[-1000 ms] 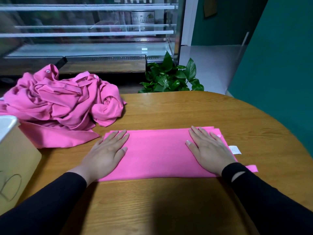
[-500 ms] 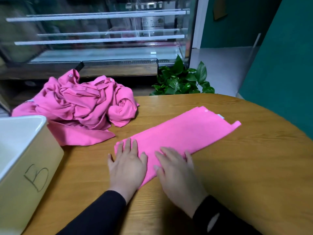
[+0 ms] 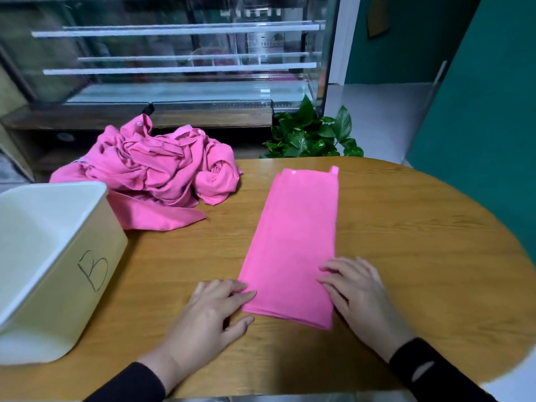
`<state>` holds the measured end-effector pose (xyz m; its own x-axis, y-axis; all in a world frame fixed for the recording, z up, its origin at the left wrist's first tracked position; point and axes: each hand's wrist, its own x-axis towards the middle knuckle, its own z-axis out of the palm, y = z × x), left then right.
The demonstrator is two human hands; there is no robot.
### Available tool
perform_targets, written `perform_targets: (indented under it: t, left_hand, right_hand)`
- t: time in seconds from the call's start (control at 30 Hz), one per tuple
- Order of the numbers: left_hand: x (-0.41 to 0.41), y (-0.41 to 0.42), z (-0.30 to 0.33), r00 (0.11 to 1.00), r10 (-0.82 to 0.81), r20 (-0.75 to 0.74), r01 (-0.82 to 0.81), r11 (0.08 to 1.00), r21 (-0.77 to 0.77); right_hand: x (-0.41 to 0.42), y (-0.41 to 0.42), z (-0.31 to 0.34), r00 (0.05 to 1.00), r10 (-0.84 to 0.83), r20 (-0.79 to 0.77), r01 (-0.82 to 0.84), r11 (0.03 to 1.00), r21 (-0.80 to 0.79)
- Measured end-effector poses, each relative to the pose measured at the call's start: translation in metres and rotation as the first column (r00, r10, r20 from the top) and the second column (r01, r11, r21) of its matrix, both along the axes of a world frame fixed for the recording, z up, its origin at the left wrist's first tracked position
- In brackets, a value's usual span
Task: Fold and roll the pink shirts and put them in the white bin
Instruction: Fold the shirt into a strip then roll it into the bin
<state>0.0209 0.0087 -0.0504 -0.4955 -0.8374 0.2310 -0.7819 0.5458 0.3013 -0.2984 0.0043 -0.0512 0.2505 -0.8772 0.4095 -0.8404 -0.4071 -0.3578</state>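
Note:
A pink shirt (image 3: 295,242), folded into a long narrow strip, lies on the round wooden table (image 3: 406,256) and runs away from me. My left hand (image 3: 211,311) rests at the strip's near left corner, fingertips touching its edge. My right hand (image 3: 359,294) lies flat on the near right corner, fingers on the cloth. A heap of crumpled pink shirts (image 3: 156,175) sits at the table's back left. The white bin (image 3: 55,265), marked with a hand-drawn "B", stands at the left and looks empty.
A green potted plant (image 3: 310,134) rises behind the table's far edge. A glass display case (image 3: 179,59) stands beyond it. A teal wall (image 3: 487,111) is on the right. Bare tabletop lies to the right of the folded strip.
The folded shirt has been turned from lying crosswise to pointing away from me. Both hands have shifted to its near end, and the view has moved so the bin shows more.

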Motion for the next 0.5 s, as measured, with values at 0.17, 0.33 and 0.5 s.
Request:
perform_targets:
  t: [0.17, 0.33, 0.5]
  left_hand:
    - [-0.008, -0.007, 0.004, 0.999, -0.023, 0.036, 0.024, 1.0, -0.012]
    - [-0.014, -0.005, 0.007, 0.998, -0.038, 0.048, 0.041, 0.998, -0.054]
    - [-0.021, -0.008, 0.006, 0.997, -0.043, 0.057, 0.049, 0.994, -0.102]
  right_hand:
    - [-0.002, 0.031, 0.007, 0.977, 0.209, -0.045, -0.194, 0.955, 0.226]
    - [0.002, 0.03, 0.004, 0.992, 0.116, -0.056, -0.103, 0.974, 0.2]
    - [0.003, 0.032, 0.011, 0.989, 0.132, -0.061, -0.117, 0.973, 0.197]
